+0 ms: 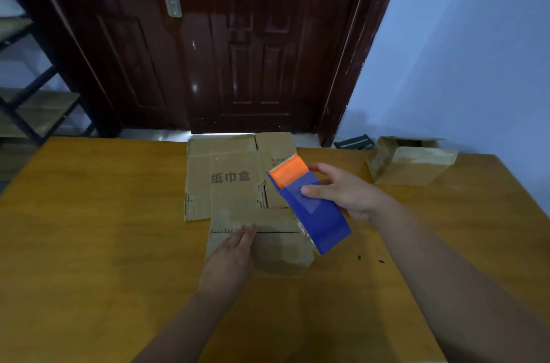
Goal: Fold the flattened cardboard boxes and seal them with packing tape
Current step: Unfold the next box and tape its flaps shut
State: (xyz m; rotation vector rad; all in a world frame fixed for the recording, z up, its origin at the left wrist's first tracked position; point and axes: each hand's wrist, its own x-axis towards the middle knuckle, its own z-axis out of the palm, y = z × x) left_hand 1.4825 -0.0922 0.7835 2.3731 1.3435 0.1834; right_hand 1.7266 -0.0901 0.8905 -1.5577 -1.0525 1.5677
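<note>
A small cardboard box (276,246) sits on the wooden table (89,214) with its flaps folded shut along a middle seam. My left hand (235,249) presses flat on the left part of those flaps, fingers straight. My right hand (345,190) holds a blue tape dispenser (315,214) with an orange top (287,170), tilted above the box's right edge. Behind the box lies a flattened cardboard box (232,172) with printed characters.
A folded cardboard box (410,163) stands at the table's far right. A dark wooden door (238,35) faces the table's far edge. A metal shelf (32,101) is at the left, a blue wall (476,50) at the right.
</note>
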